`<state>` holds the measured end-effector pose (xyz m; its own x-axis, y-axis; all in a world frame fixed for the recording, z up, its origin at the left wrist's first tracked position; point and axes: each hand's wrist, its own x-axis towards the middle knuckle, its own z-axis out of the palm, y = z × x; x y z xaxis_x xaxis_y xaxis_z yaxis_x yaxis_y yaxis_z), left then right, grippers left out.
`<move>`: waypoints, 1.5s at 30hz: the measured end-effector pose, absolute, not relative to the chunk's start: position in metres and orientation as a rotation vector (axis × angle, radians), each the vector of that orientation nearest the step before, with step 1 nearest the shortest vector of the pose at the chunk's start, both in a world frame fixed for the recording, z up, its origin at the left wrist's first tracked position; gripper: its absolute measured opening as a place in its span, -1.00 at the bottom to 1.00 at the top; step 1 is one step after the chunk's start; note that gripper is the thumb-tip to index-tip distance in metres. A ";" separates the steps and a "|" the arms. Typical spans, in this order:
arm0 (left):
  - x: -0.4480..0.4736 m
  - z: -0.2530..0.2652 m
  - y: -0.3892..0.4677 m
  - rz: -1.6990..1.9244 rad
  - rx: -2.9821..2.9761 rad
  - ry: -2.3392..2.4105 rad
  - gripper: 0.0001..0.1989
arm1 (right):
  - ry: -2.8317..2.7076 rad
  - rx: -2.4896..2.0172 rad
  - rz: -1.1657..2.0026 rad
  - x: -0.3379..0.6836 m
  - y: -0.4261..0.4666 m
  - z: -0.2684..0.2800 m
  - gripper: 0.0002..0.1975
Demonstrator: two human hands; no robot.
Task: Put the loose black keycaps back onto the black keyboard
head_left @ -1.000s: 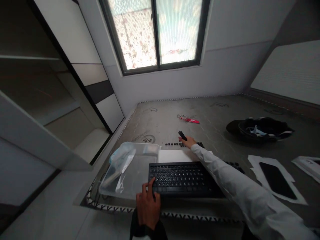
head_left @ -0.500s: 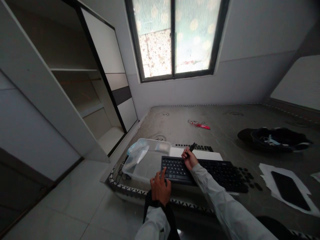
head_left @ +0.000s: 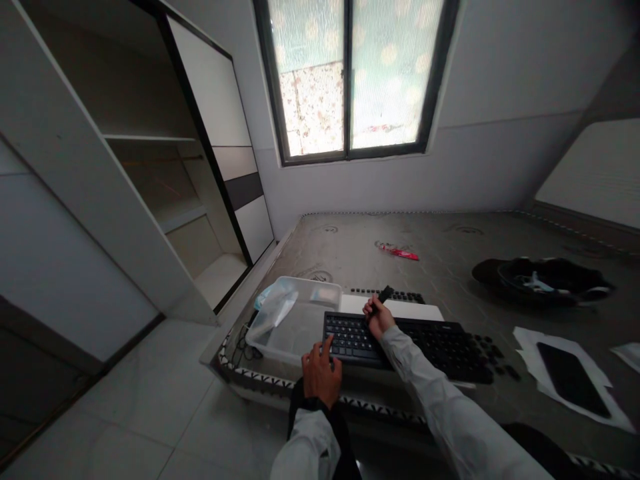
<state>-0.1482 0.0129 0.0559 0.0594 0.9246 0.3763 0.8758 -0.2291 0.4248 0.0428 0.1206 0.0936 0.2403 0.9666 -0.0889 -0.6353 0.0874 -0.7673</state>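
Note:
A black keyboard (head_left: 350, 337) lies on the mattress near its front edge. My left hand (head_left: 321, 375) grips its front left corner, one finger reaching over the keys and the others curled at the edge. Above the keyboard's middle, my right hand (head_left: 380, 317) is closed around a small black brush-like tool (head_left: 386, 293), whose broad end points up and away. Whether the tool's lower end touches the keys is hidden by the fingers. Loose black keycaps (head_left: 485, 347) lie off the keyboard's right end, and more keycaps (head_left: 407, 296) form rows behind it.
A clear plastic box (head_left: 280, 350) with a plastic bag inside stands left of the keyboard. A white sheet (head_left: 420, 311) lies behind it. Right are a phone (head_left: 573, 380) on paper and a black cap (head_left: 500, 277). A red item (head_left: 403, 253) lies farther back on the mattress (head_left: 340, 233).
The view has shifted very slightly. Both hands, the keyboard and the black tool keep nearly the same places.

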 end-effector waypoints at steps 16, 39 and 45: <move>-0.148 0.063 0.014 0.860 2.168 1.880 -0.50 | -0.513 -0.882 1.222 0.023 0.128 0.081 -0.53; -0.148 0.060 0.016 0.885 2.193 1.871 -0.52 | -0.728 -1.002 1.221 0.019 0.143 0.073 -0.43; -0.148 0.060 0.016 0.882 2.201 1.872 -0.53 | -0.872 -1.170 1.078 0.013 0.140 0.070 -0.51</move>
